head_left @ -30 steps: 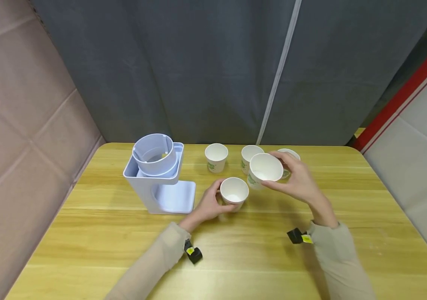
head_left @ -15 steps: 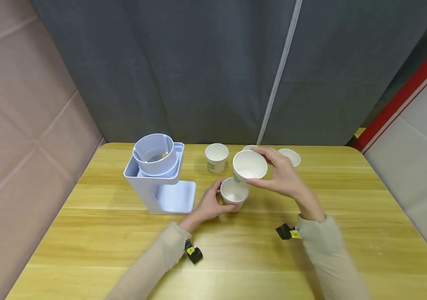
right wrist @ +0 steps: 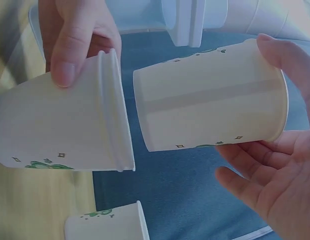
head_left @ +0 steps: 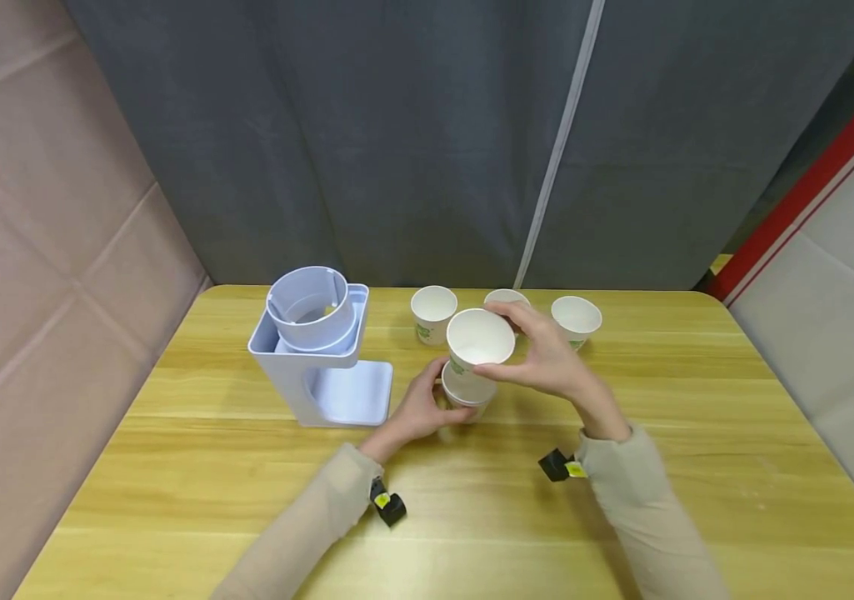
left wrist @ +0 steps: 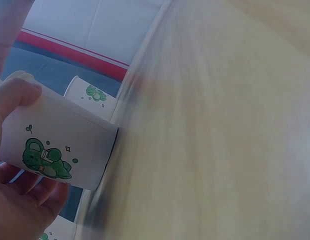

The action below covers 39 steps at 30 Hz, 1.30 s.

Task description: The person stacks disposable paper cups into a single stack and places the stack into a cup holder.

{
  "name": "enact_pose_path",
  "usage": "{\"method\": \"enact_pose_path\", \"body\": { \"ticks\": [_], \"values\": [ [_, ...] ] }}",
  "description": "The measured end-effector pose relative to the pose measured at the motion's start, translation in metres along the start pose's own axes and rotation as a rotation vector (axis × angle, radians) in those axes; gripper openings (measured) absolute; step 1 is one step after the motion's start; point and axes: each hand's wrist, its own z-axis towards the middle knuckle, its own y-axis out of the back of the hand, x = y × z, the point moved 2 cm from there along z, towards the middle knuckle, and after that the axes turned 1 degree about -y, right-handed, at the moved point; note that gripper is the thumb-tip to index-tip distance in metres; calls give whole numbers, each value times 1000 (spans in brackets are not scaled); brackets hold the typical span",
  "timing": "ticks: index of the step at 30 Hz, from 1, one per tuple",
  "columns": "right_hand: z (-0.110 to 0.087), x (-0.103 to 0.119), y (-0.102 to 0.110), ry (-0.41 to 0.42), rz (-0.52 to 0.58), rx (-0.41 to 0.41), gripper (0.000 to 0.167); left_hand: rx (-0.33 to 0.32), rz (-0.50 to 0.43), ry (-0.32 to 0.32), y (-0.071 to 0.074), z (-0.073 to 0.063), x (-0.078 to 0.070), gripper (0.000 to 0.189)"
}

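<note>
My left hand (head_left: 421,408) grips a small stack of white paper cups (head_left: 471,393) that stands upright on the table; two rims (right wrist: 111,110) show in the right wrist view. A green cartoon animal is printed on its side in the left wrist view. Between thumb and fingers, my right hand (head_left: 546,357) holds another white paper cup (head_left: 481,337), raised just above the stack. In the right wrist view a narrow gap separates the raised cup's base (right wrist: 142,110) from the stack's mouth.
Three more paper cups stand along the back: left (head_left: 433,312), middle (head_left: 507,295), partly hidden by my right hand, and right (head_left: 576,317). A pale blue stand with a round holder (head_left: 310,333) is at the left. A grey curtain (head_left: 397,150) hangs behind the table.
My right hand has carried its cup leftward from beside the stack to above it, dipping slightly in the last half second. My left hand and the stack have stayed in place.
</note>
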Motion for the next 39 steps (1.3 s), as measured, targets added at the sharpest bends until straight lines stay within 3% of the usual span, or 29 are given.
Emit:
{"method": "enact_pose_path", "body": {
  "ticks": [9,25,39],
  "values": [
    [-5,-7,-9,12,-19,-3,69,7,10,23,0,-1,-3,70],
    [-14,-21,-24,-51,41,59,65,7,-24,37,0,0,-1,70],
    [-22,-32,-36,-93,18,94,68,-2,-29,39,0,-1,-3,70]
  ]
}}
